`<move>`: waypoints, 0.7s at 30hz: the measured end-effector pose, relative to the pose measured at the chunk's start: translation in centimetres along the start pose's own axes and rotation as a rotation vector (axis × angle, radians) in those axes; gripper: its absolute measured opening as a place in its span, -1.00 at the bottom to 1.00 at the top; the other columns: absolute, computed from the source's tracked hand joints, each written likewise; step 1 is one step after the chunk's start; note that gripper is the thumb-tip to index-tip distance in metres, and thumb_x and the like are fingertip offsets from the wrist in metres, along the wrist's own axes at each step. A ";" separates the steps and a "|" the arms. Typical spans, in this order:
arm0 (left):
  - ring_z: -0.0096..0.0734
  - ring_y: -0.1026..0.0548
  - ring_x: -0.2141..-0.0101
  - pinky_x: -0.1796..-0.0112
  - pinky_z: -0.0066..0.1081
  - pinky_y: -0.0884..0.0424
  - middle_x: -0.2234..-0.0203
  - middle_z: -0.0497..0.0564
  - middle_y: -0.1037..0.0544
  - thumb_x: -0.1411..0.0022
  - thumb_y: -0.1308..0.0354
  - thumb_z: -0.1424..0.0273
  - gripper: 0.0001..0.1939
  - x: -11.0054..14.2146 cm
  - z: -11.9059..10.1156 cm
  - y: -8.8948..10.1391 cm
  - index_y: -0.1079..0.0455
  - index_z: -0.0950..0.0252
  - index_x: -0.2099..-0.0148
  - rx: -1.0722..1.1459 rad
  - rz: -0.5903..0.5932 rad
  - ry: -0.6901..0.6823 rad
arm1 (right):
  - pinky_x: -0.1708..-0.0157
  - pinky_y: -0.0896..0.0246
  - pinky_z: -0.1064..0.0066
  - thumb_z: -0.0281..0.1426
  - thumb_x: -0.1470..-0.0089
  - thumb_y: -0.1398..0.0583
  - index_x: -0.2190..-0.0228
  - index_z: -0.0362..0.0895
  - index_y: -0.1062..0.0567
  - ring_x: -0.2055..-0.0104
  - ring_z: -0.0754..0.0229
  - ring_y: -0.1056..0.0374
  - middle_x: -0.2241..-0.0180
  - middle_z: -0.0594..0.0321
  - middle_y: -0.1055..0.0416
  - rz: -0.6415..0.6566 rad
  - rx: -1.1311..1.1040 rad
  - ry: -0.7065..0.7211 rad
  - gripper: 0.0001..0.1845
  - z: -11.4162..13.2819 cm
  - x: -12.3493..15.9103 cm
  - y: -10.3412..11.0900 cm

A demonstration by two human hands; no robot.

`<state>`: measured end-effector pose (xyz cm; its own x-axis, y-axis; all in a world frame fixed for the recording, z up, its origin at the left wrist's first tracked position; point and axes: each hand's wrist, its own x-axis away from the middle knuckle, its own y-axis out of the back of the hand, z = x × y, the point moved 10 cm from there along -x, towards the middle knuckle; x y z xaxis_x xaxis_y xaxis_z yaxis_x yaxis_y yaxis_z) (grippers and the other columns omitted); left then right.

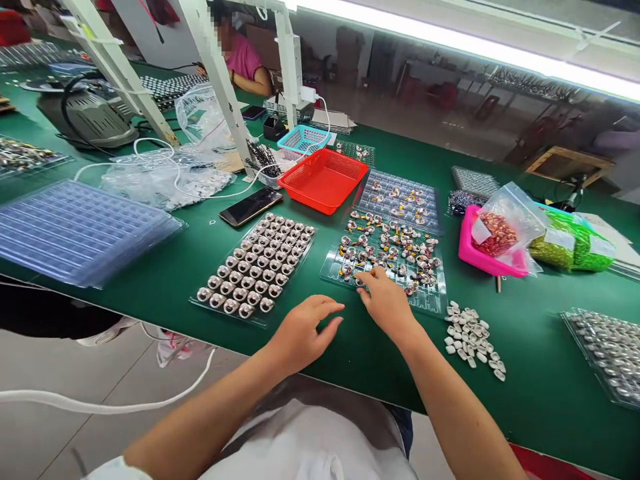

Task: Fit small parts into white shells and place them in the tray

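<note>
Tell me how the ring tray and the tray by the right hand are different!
The ring tray has rings in tidy rows; the other tray has jumbled parts. The ring tray looks silvery; the other tray also shows yellow and orange. The right hand is at the other tray's edge; no hand is over the ring tray. Both are see-through, on the green table.

The right hand (387, 301) hides part of the component tray (331, 265); whether its fingertips touch anything is unclear. The picture's right edge cuts off silvery parts (613, 350) on the surface (530, 333). A co-worker's head (225, 33) is blurred.
</note>
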<state>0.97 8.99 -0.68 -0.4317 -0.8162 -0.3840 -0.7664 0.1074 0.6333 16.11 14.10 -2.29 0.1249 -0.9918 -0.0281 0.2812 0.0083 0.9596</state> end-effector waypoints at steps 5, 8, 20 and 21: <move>-0.21 -0.59 0.23 0.14 -0.18 -0.56 0.15 0.20 -0.59 -0.34 -0.08 0.47 -0.70 -1.7 1.5 -1.7 -0.46 0.40 -0.08 0.115 0.079 0.159 | 0.33 -0.25 0.39 -0.46 -0.29 -0.11 0.21 -0.12 -0.56 0.24 0.11 -0.47 0.15 0.09 -0.50 -0.030 -0.090 0.007 -0.80 -0.4 0.1 0.5; -0.19 -0.58 0.14 0.08 -0.16 -0.55 0.02 0.26 -0.53 -0.33 -0.10 0.42 -0.59 -1.6 2.3 -1.8 -0.37 0.40 -0.19 0.298 0.082 0.271 | 0.27 -0.30 0.41 -0.38 -0.36 -0.06 0.23 -0.13 -0.53 0.24 0.15 -0.47 0.23 0.14 -0.53 -0.056 -0.204 -0.017 -0.75 -0.8 2.7 1.7; -0.36 -0.56 0.18 0.08 -0.36 -0.48 0.22 0.04 -0.63 -0.16 -0.37 0.37 -0.66 2.2 -1.2 -8.0 -0.54 0.33 0.01 1.257 0.500 0.618 | 0.49 -0.19 0.49 -0.23 -0.26 -0.22 0.28 -0.08 -0.56 0.48 0.33 -0.28 0.37 0.28 -0.43 -0.226 -1.286 -0.404 -0.81 -2.5 14.6 -2.1; -0.38 -0.56 0.19 0.10 -0.37 -0.48 0.23 0.03 -0.63 -0.14 -0.39 0.38 -0.65 2.3 -1.2 -8.3 -0.54 0.33 0.02 1.252 0.507 0.641 | 0.49 -0.19 0.49 -0.24 -0.26 -0.23 0.29 -0.08 -0.56 0.48 0.34 -0.27 0.37 0.28 -0.42 -0.241 -1.297 -0.399 -0.82 -2.5 14.8 -2.1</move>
<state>6.87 5.58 -6.01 -0.7474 -0.6124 0.2575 -0.6466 0.5814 -0.4939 19.70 -0.27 -5.44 -0.2699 -0.9529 0.1383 0.9617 -0.2738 -0.0099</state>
